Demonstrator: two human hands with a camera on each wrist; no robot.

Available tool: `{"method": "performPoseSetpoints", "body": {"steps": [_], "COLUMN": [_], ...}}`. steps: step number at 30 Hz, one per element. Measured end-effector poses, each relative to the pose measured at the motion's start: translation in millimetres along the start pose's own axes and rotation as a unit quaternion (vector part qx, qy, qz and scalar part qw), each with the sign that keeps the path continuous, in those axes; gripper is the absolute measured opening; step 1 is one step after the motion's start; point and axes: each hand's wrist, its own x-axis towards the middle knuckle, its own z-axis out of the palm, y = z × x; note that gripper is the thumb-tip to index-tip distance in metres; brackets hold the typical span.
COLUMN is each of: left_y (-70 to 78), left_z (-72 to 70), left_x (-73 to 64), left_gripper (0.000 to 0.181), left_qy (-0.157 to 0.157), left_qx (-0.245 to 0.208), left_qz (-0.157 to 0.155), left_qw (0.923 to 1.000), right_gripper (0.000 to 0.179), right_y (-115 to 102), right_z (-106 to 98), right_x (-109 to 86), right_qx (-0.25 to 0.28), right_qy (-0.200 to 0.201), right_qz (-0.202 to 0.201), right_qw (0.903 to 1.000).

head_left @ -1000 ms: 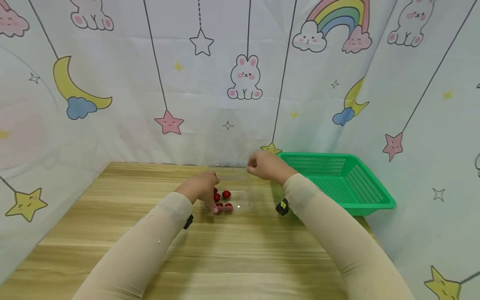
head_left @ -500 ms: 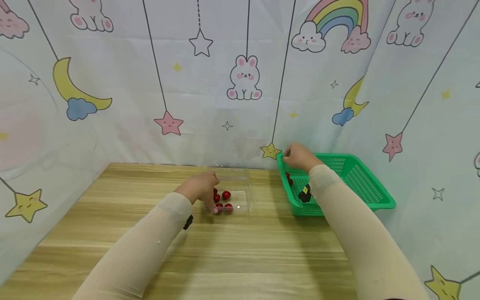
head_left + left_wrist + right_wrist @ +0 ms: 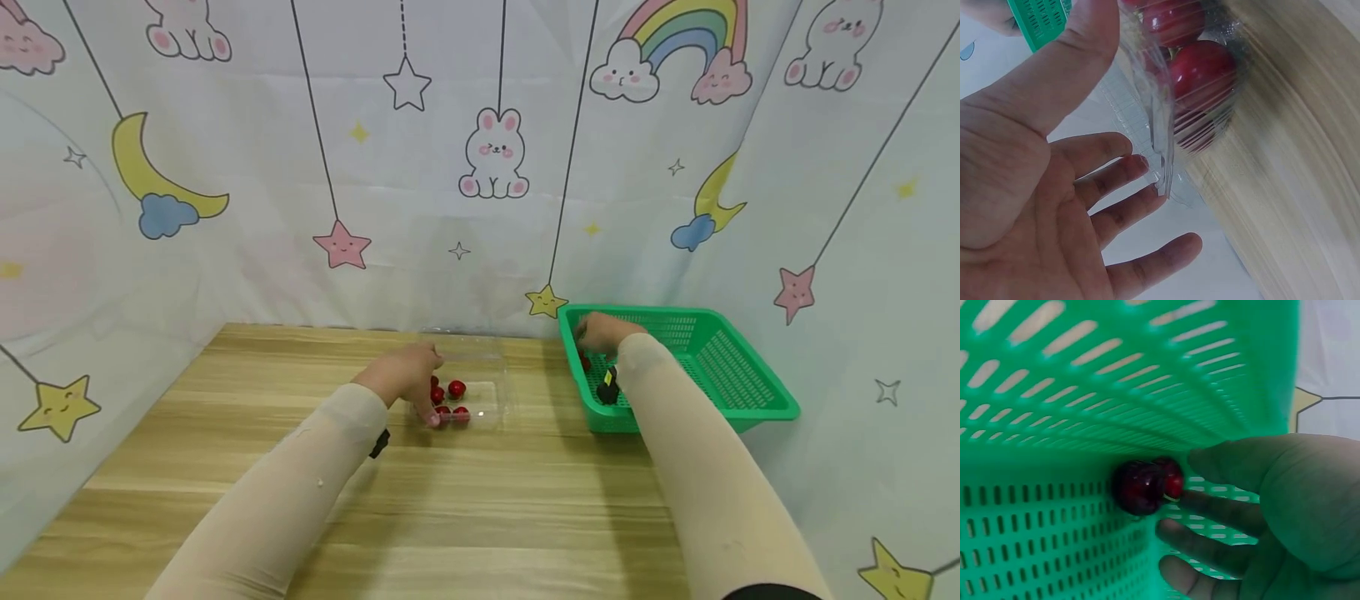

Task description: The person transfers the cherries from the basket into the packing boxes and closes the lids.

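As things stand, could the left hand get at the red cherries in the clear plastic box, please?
Probably yes. The left hand already rests against the clear plastic box, whose lid stands open, and the red cherries lie uncovered beside its fingers; nothing blocks the way.

No readable text, labels, brands or nos. anywhere: backdrop cloth (image 3: 420,192) shows only cartoon pics; green basket (image 3: 720,367) & clear box (image 3: 487,400) unmarked.

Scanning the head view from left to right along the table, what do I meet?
Left hand → clear plastic box with red cherries → right hand → green basket.
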Motion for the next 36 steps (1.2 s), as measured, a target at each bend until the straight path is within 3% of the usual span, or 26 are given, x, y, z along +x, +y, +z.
{"method": "performPoseSetpoints", "body": {"steps": [3, 7, 18, 23, 27, 30, 34, 36], "left_y": [0.0, 0.5, 3.5, 3.5, 2.6, 1.5, 0.7, 0.1], "left_z": [-0.5, -1.0, -2.8, -1.8, -1.0, -0.4, 0.2, 0.5], "left_x": [0.0, -0.5, -2.0, -1.5, -0.5, -0.4, -0.2, -0.2], "left_gripper": [0.118, 0.118, 0.118, 0.117, 0.117, 0.117, 0.117, 0.117], "left_qy": [0.002, 0.0, -0.004, -0.005, -0.002, 0.001, 0.003, 0.003], "left_qx": [0.002, 0.006, 0.013, 0.018, 0.015, 0.016, 0.016, 0.015], "left_qz": [0.002, 0.002, 0.0, 0.0, 0.003, 0.006, 0.007, 0.007], "left_qw": [1.0, 1.0, 0.9999, 0.9998, 0.9999, 0.9999, 0.9998, 0.9998], "right_gripper": [0.058, 0.06, 0.03, 0.022, 0.046, 0.054, 0.032, 0.029], "right_y": [3.6, 8.7, 9.2, 3.4, -4.1, -16.7, -39.4, -50.6], "right_z": [6.1, 12.9, 10.8, 2.4, -6.3, -12.4, -15.9, -13.1], "right_x": [7.6, 13.9, 7.6, -1.0, -9.4, -20.7, -40.5, -47.3], "right_qx": [0.013, 0.014, -0.023, -0.039, -0.027, -0.001, 0.025, 0.027], "right_qy": [-0.013, -0.019, 0.003, 0.053, 0.09, 0.116, 0.158, 0.172], "right_qz": [0.019, 0.012, -0.016, -0.016, -0.001, -0.005, -0.023, -0.04], "right_qw": [0.9997, 0.9996, 0.9996, 0.9977, 0.9956, 0.9932, 0.9869, 0.9839]}}
